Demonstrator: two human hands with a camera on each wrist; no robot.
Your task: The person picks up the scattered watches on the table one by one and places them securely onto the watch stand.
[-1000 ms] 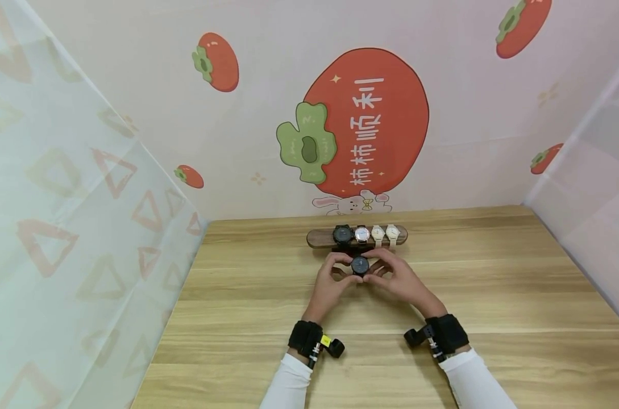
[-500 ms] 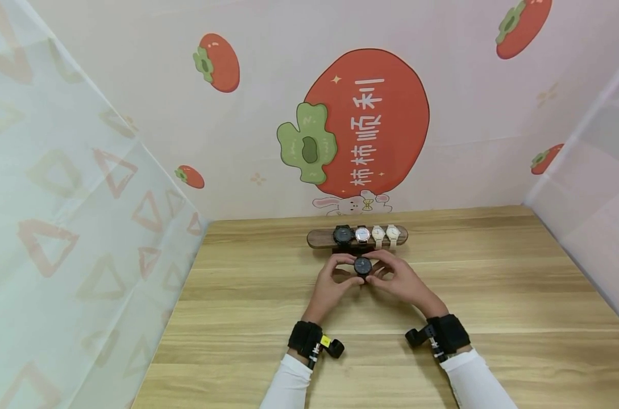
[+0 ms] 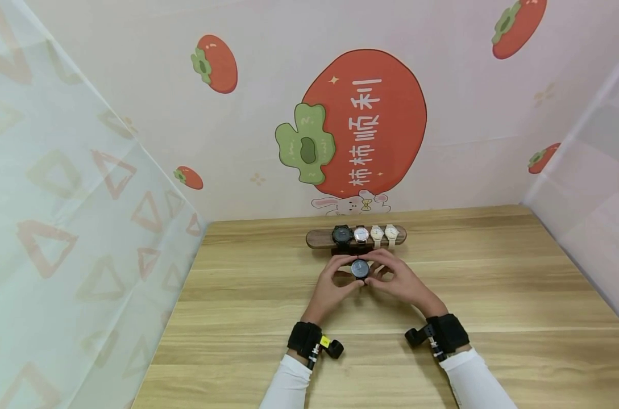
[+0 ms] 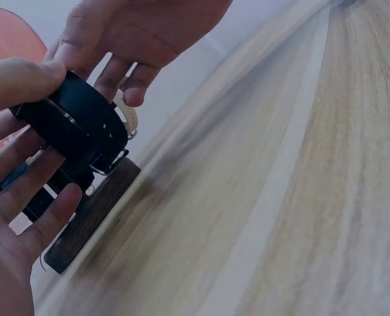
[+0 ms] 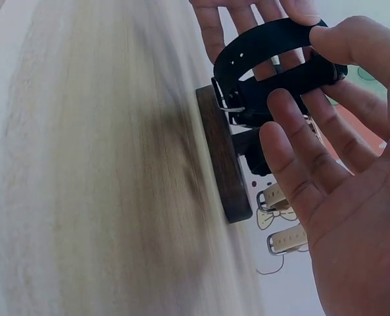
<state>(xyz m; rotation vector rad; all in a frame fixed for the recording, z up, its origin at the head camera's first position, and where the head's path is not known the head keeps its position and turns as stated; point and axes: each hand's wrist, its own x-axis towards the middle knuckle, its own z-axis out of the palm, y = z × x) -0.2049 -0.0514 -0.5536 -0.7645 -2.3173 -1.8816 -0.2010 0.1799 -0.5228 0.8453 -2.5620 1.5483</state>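
A wristwatch (image 3: 360,268) with a dark face and a black strap is held up in front of the watch stand (image 3: 318,238). My left hand (image 3: 331,291) pinches its left side between thumb and fingers. From the right, my right hand (image 3: 400,281) pinches the other side. In the left wrist view the buckled strap (image 4: 93,115) forms a loop hanging below the thumbs. The right wrist view shows the same loop with its holes and buckle (image 5: 227,99); the other fingers of both hands spread around it. The watch face is hidden in both wrist views.
On the stand's wooden bar sit a large black watch (image 3: 342,234), a pale-faced watch (image 3: 361,234) and two cream watches (image 3: 391,232). The stand's wooden base (image 5: 222,164) rests on the wood-grain table (image 3: 258,307). A printed cloth wall (image 3: 248,130) rises behind.
The watch shifts slightly right, then back left and a little toward the person. Its face now looks lighter and turned more upward. Both hands keep their pinch, moving only slightly.
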